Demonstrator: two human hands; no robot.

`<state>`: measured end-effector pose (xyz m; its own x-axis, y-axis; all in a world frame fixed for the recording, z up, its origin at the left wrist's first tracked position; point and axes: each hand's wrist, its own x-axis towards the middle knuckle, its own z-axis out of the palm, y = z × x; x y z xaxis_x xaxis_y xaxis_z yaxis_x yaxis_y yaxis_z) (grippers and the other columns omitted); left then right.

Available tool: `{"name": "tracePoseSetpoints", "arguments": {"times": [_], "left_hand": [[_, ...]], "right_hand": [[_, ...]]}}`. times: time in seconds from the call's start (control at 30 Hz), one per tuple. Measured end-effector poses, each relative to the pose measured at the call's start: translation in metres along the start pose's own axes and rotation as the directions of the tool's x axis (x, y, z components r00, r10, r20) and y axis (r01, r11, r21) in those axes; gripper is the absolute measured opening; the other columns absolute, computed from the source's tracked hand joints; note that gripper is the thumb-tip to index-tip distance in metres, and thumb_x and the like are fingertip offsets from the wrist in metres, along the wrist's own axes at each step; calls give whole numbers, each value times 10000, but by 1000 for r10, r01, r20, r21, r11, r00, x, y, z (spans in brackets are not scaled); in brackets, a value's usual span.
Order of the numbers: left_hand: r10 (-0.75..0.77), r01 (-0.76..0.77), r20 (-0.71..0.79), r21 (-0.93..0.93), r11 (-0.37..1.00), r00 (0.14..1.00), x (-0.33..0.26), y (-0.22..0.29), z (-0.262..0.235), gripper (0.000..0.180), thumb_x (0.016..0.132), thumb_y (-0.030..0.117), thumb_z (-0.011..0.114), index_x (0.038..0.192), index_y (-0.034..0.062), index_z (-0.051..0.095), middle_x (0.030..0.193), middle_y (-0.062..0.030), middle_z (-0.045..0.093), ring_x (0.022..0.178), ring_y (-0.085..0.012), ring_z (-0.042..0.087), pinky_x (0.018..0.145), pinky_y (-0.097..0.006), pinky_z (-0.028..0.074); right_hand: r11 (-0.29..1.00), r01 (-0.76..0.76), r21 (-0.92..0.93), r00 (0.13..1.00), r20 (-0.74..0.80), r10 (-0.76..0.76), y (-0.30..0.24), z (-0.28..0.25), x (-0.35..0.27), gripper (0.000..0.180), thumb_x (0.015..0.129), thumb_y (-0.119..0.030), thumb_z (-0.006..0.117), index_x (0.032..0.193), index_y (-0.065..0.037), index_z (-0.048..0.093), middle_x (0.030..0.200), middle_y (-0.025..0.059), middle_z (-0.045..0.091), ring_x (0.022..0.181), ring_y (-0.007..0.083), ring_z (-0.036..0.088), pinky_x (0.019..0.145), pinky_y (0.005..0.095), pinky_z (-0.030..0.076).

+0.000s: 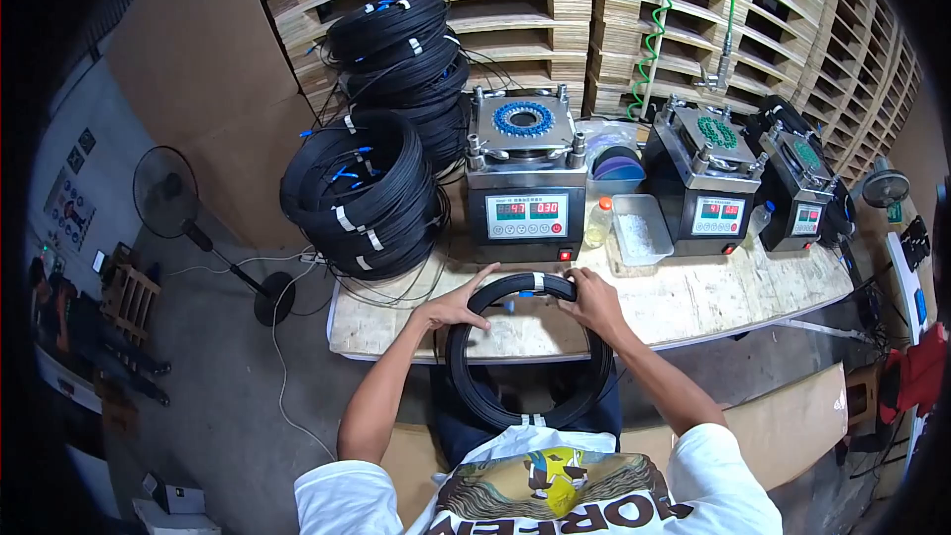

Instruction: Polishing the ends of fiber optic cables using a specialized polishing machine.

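Observation:
A ring-shaped coil of thin black cable (459,369) leans against the near edge of the wooden workbench, its lower part over my lap. White bands bind it at top and bottom, and a small blue connector (527,294) shows inside its upper rim. My left hand (456,308) grips the upper left of the coil, thumb across the inside. The fingers of my right hand (594,299) close round the upper right, partly hidden behind the cable. Directly beyond stands a black bench machine (525,215) with a lit red display and a ring of blue connectors on its steel top.
More cable coils (362,198) are stacked at the bench's left. Rightward stand a small bottle with an orange cap (599,222), a clear plastic tray (642,230) and two similar machines with green connectors (718,132). Wooden pallets (525,10) rise behind; a standing fan (166,188) is left.

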<state>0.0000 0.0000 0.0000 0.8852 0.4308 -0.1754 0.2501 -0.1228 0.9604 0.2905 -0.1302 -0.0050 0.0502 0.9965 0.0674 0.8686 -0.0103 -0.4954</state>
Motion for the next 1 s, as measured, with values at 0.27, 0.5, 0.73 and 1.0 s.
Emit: {"name": "tracePoseSetpoints", "arguments": {"times": [0.27, 0.5, 0.73, 1.0], "left_hand": [[-60, 204, -500, 239, 949, 864, -4, 12, 45, 838, 769, 61, 761, 1504, 139, 367, 1154, -215, 675, 1016, -322, 680, 879, -390, 518], [398, 273, -587, 743, 611, 705, -8, 2, 55, 399, 794, 256, 799, 1128, 59, 707, 1058, -124, 646, 1004, -329, 601, 916, -439, 452], [266, 403, -542, 805, 434, 797, 15, -17, 37, 465, 888, 401, 700, 1146, 14, 694, 1115, -137, 640, 1056, -320, 577, 942, -451, 444], [74, 445, -547, 745, 497, 834, 27, -14, 21, 666, 872, 496, 697, 1291, -12, 602, 1233, -211, 591, 1187, -391, 547, 1011, -496, 444]], "right_hand": [[982, -185, -43, 925, -344, 159, 5, 24, -54, 543, 835, -444, 738, 1158, -16, 654, 1001, 171, 619, 980, 358, 584, 815, 459, 436], [964, -237, -120, 902, -396, 172, 6, 29, -35, 507, 783, -364, 821, 1068, -16, 585, 1008, 174, 573, 981, 361, 556, 812, 457, 423], [976, -205, -74, 948, -262, 180, 14, 26, 2, 553, 749, -383, 842, 1002, 25, 569, 984, 220, 598, 945, 408, 609, 779, 482, 518], [965, -252, -66, 958, -161, 239, 23, 21, 24, 555, 722, -382, 859, 1038, -15, 587, 958, 194, 613, 940, 397, 617, 773, 486, 520]]}}
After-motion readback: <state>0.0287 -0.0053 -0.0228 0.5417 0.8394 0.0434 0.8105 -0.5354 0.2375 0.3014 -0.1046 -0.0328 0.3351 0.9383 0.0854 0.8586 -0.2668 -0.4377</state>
